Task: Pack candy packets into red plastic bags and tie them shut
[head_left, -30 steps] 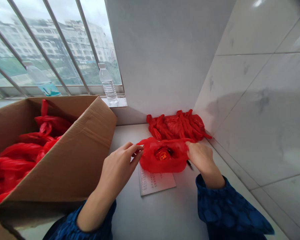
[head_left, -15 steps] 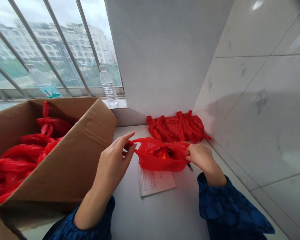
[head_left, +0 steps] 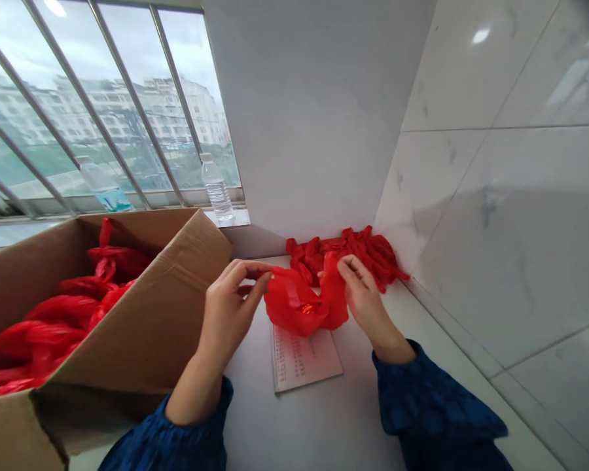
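A thin red plastic bag [head_left: 299,314] hangs between my hands above a notebook. Something with orange-yellow print shows inside it, too covered to name. My left hand [head_left: 233,297] pinches the bag's left handle between thumb and fingertips. On the other side my right hand [head_left: 364,294] grips the right handle, raised and gathered. Beneath the bag lies the notebook [head_left: 307,366] with handwritten lines; its upper part is hidden. Behind the bag, a heap of red plastic bags [head_left: 373,252] rests against the wall.
On the left stands an open cardboard box [head_left: 142,314] holding several tied red bags [head_left: 59,317]. A clear plastic bottle [head_left: 216,190] and a blue-labelled bottle [head_left: 105,186] are by the barred window. The white table [head_left: 285,432] meets a tiled wall at right.
My right hand has moved left and up, lifting its handle toward the left one. The bag's opening has narrowed. The whole view has shifted slightly.
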Motion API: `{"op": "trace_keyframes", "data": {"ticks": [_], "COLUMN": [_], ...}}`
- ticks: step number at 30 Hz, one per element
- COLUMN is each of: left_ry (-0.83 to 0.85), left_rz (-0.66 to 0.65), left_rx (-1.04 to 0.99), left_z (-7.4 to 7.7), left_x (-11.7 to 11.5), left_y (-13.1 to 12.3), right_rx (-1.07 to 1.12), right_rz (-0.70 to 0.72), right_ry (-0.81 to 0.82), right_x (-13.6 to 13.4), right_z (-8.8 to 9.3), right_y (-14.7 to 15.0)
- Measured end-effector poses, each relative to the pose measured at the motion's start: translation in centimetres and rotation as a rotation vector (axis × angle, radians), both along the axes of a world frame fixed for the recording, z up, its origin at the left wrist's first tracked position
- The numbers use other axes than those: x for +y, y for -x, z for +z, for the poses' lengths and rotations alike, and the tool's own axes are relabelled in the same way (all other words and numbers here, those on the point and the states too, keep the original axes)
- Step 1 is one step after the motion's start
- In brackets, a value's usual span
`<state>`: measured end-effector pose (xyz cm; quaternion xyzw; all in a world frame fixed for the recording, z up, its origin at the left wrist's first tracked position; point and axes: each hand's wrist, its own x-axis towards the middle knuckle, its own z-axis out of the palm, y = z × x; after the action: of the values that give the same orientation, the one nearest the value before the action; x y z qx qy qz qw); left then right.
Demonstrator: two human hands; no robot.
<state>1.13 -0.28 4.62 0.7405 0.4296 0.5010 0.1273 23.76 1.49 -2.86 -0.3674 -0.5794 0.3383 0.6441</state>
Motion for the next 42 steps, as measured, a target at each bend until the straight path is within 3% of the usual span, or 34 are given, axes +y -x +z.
{"op": "trace_keyframes", "data": {"ticks": [3,6,8,11,14,16,18,22,25,28,31,36,42], "left_ry": [-0.052,-0.071,-0.041,-0.004,-0.027,0.091,0.285,0.534,0.605,0.711,0.841,0.823,0.921], "left_rz": [-0.148,-0.225,-0.295,-0.414,-0.36,-0.391,-0.5,-0.635,-0.632,-0.533,-0.478,-0.423,-0.518], "left_rx": [0.072,0.132,0.164,0.12,-0.077,-0.123,-0.111,-0.034,-0.043,-0.193,-0.281,-0.386,-0.559], "left_z": [0.2,0.3,0.1,-0.9,-2.8,-4.2,-5.2,-5.6,-5.3,-5.4,-5.7,-5.9,-6.1], "left_x": [0.0,-0.3,-0.5,-0.3,0.6,1.3,1.9,2.4,2.5,2.4,2.1,2.0,2.2], "left_y": [-1.9,-3.4,-4.0,-4.3,-4.3,-4.2,-4.2,-3.8,-3.2,-2.9,-3.0,-3.3,-3.1], "right_rx": [0.122,0.012,-0.061,-0.036,0.05,0.103,0.158,0.128,-0.05,-0.31,-0.544,-0.823,-0.763], "right_rz": [0.026,0.185,0.205,0.161,0.204,0.227,0.264,0.37,0.424,0.481,0.353,-0.011,-0.11], "right_ry": [-0.02,-0.131,-0.198,-0.172,-0.039,-0.004,0.032,0.137,0.104,0.051,-0.049,-0.188,-0.238], "right_x": [-0.4,-1.3,-1.7,-1.7,-1.4,-1.2,-1.0,-0.8,-1.0,-1.6,-2.4,-3.2,-2.7], "right_z": [-0.1,0.5,0.7,0.8,0.7,0.7,0.6,0.5,1.0,1.6,1.9,1.4,0.8], "right_y": [2.0,2.7,2.6,2.4,2.2,2.0,1.8,0.9,-0.3,-1.2,-1.2,0.4,1.4]}}
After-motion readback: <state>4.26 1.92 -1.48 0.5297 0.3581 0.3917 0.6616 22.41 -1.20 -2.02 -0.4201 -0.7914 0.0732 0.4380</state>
